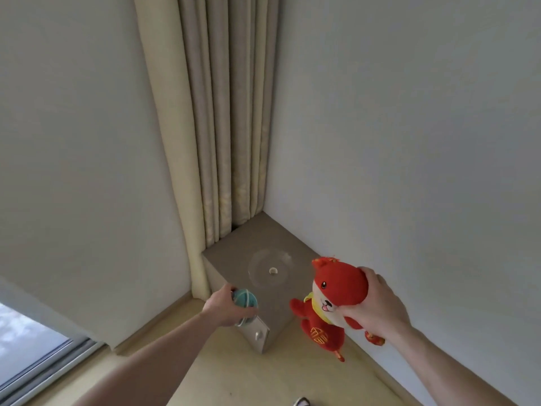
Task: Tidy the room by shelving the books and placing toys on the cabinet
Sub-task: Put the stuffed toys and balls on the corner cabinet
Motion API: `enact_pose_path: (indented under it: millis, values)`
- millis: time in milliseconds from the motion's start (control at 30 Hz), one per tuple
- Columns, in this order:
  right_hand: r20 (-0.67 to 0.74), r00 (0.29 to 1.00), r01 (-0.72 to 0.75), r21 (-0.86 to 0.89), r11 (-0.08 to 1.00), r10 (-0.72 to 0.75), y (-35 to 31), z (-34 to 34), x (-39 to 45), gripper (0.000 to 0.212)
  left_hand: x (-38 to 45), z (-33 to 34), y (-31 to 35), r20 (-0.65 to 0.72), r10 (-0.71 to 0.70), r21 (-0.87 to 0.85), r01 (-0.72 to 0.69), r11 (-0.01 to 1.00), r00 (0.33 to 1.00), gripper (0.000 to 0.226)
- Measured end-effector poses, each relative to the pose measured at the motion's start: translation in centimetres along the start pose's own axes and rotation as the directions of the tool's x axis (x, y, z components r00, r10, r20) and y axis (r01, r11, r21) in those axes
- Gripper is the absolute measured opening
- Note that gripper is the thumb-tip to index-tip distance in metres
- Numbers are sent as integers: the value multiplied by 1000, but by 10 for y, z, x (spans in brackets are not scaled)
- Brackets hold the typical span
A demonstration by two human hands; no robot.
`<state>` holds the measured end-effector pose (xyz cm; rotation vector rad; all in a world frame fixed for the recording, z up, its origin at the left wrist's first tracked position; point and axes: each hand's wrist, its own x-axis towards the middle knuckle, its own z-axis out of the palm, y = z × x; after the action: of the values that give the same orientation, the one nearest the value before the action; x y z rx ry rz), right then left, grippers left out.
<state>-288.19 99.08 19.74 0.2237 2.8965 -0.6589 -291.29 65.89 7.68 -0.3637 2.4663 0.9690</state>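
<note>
A small grey-brown cabinet (234,253) stands in the room's corner, seen from above. My left hand (224,306) grips a teal ball (245,300) with pale bands, held over the cabinet's front left edge. My right hand (377,303) grips a red plush toy (330,300) by its head, to the right of the cabinet's front. The plush wears a yellow scarf, and its body and legs hang down toward the floor.
A clear round plate (257,276) with a small white piece at its middle lies on the cabinet top. Beige curtains (216,127) hang behind the cabinet. White walls close in on both sides. A window (26,347) sits low at the left, above a pale wooden floor (234,382).
</note>
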Motion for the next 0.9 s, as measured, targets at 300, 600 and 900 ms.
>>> enact_pose_path:
  millis: [300,600,900]
  values:
    - [57,997,53,-43,998,-51,4,0,154,116,115,13,37,30,-103,-15,103,995,994,97]
    - [142,971,192,1,981,-190,-5,30,322,116,224,42,53,14,-213,-68,214,974,977,92]
    - [141,932,339,-24,940,-333,-45,115,447,117,326,91,47,1,-236,-100,234,967,972,86]
